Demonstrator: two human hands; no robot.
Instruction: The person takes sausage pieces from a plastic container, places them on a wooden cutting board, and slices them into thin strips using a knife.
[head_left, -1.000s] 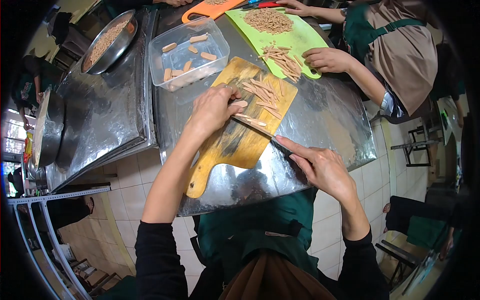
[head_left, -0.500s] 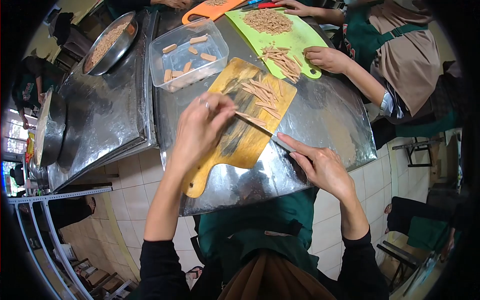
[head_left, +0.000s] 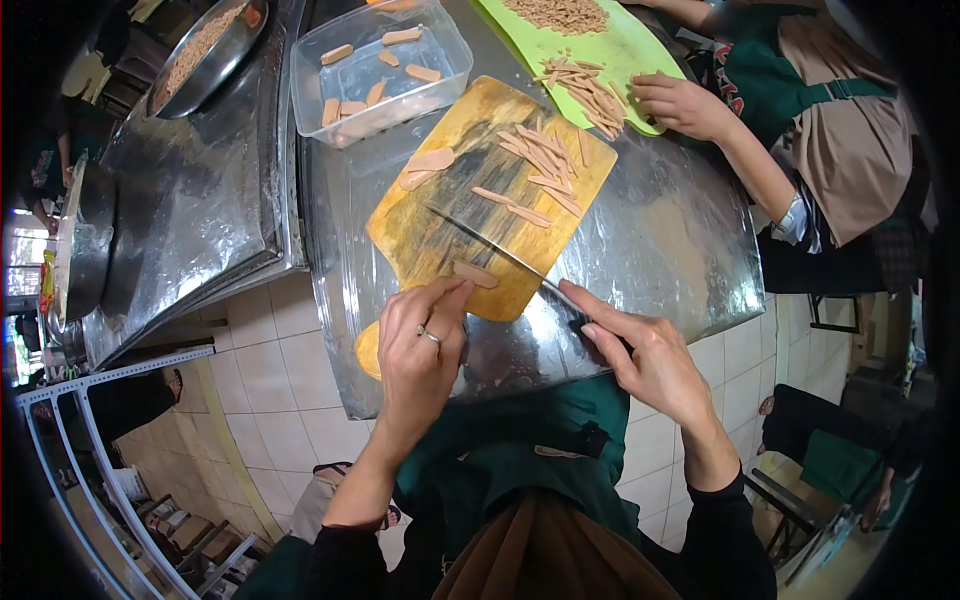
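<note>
My right hand (head_left: 650,355) grips a knife (head_left: 490,245) by its handle, and the blade lies slantwise across the wooden cutting board (head_left: 410,240). At the near edge of the board, my left hand (head_left: 425,330), with a ring on one finger, has its fingertips closed on a flat sausage slice (head_left: 475,273). Beyond the blade are two thin strips (head_left: 512,206) and a pile of sausage strips (head_left: 545,160). Wider sausage slices (head_left: 428,167) rest at the board's left side.
A clear plastic container (head_left: 385,110) with sausage pieces stands behind the board. A co-worker's hand (head_left: 680,103) rests by a green cutting mat (head_left: 640,60) holding strips and chopped bits. On the left metal table (head_left: 200,210) stands a steel bowl (head_left: 250,60) of chopped pieces.
My left hand has moved from the board's middle toward its near edge and now pinches a slice. Wider slices and two strips now show where it was. The camera view has shifted.
</note>
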